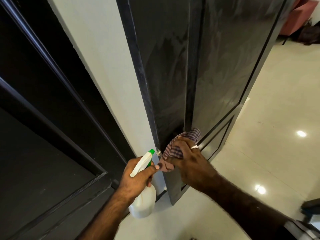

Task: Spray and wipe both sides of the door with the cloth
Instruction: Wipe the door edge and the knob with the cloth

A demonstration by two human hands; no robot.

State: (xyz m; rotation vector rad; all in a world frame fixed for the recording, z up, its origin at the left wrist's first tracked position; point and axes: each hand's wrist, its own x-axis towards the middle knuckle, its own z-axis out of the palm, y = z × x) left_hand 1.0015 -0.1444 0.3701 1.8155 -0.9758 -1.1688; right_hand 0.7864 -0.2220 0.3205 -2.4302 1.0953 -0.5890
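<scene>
1. A second dark panelled door (pixel 43 118) filled the left side, with a strip of pale wall (pixel 97 58) between it and the open one.
2. The left hand (pixel 136 177) gripped a white spray bottle (pixel 142 203) by its neck, fingers curled round it, the green-tipped nozzle (pixel 151 152) pointing up toward the dark frame edge (pixel 138 66).
3. The right hand (pixel 187 160), a ring (pixel 194 147) on one finger, pressed a bunched striped cloth (pixel 174 149) against the lower part of the glossy dark door (pixel 221 66), fingers bent over the cloth and clutching it.
4. Shiny pale floor tiles (pixel 277 118) spread to the right, with light spots reflected in them.
5. A pink seat (pixel 297 16) showed at the upper right.
</scene>
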